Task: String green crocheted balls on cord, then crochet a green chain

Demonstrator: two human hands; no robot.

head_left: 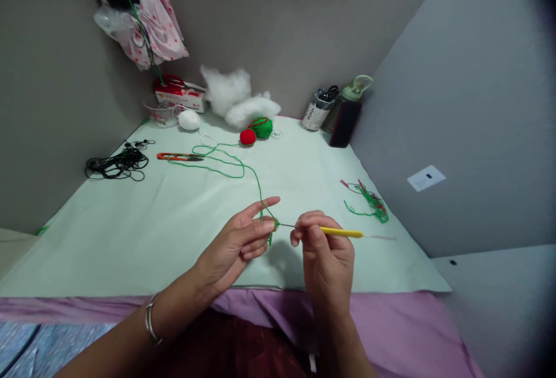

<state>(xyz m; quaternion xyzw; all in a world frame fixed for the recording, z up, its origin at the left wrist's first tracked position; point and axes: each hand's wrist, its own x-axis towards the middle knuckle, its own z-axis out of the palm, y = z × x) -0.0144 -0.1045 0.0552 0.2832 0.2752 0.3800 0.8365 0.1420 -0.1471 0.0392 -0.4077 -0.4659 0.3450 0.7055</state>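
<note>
Between the thumb and fingers of my left hand is green yarn, its strand running over the raised index finger. A short green end hangs below that pinch. My right hand grips a crochet hook by its yellow handle, the thin metal shaft pointing left. The hook's tip meets the yarn at my left fingertips; the exact loop there is too small to make out. From my left hand the strand trails back across the table in loose curves, toward the green yarn ball.
Orange thread snips lie beside a black cord tangle. Behind are white stuffing, a red yarn ball and a white one. A pen cup, bottle and phone stand back right, yarn scraps nearer.
</note>
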